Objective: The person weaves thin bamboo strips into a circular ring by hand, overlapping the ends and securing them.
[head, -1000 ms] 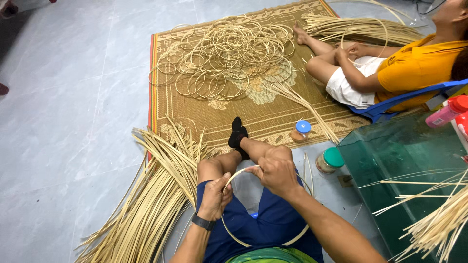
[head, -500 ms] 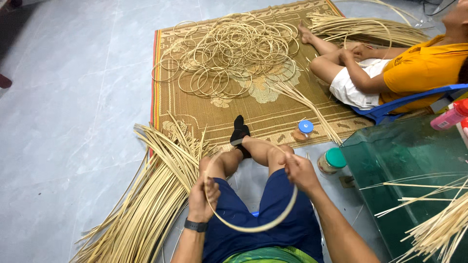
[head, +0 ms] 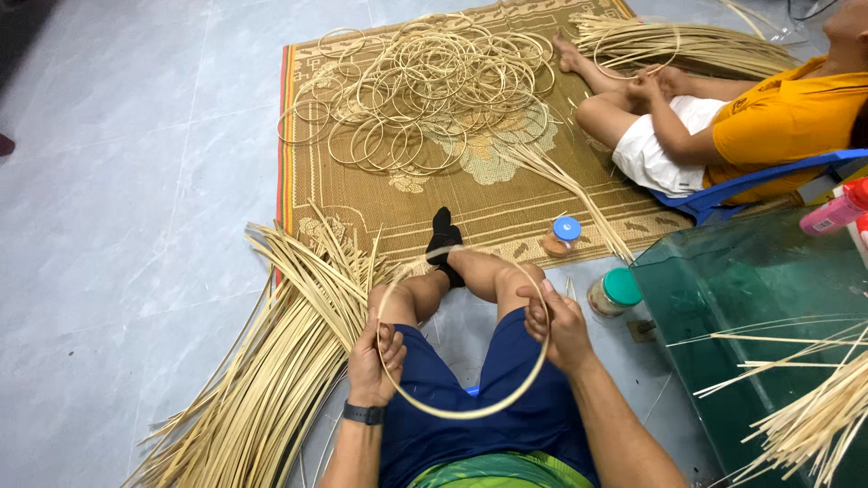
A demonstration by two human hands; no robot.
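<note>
Hoop (head: 463, 411) of pale cane, pinched on opposite sides: left hand (head: 375, 361) fingers closed on its left edge, right hand (head: 561, 327) fingers closed on its right edge. Held over the lap, roughly round, slightly longer toward the feet. Beside the hoop's left, loose cane strips (head: 271, 370); beyond it, woven mat (head: 362, 208) with finished rings (head: 425, 90).

Both forearms are extended forward over the lap. The left hand (head: 375, 361), wrist banded in black, is closed with fingers curled. The right hand (head: 562, 327) is likewise clenched, knuckles up.
</note>
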